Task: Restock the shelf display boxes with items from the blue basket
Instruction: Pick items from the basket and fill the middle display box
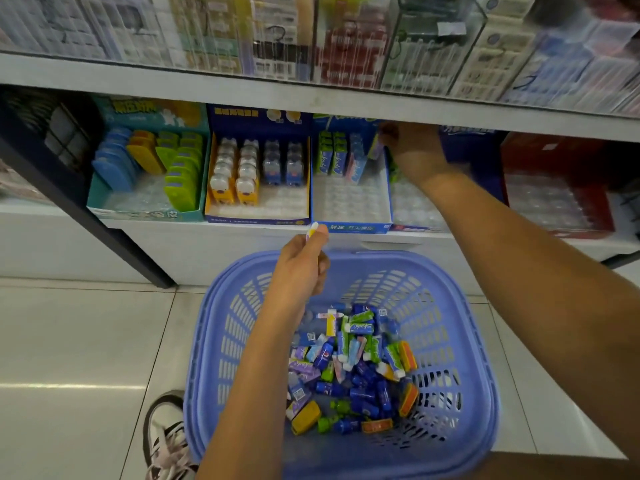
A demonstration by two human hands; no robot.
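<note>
The blue basket [460, 341] stands on the floor below me, with several small tube-shaped items [349, 368] heaped in its bottom. My left hand [304, 261] hovers over the basket's far rim, shut on a small pink-and-white tube [312, 230] that pokes out above my fingers. My right hand [412, 147] reaches into the back right corner of the blue display box [351, 226] on the shelf, fingers closed on a purple tube [375, 145]. Green and blue tubes [341, 157] stand in the box's back row; its clear tray front is bare.
A teal display box [145, 213] and a yellow-edged box [258, 218] with bear-shaped items stand to the left. A red box [561, 188] sits right. An upper shelf edge [311, 95] overhangs. A dark post [86, 209] slants left. My shoe [166, 434] rests beside the basket.
</note>
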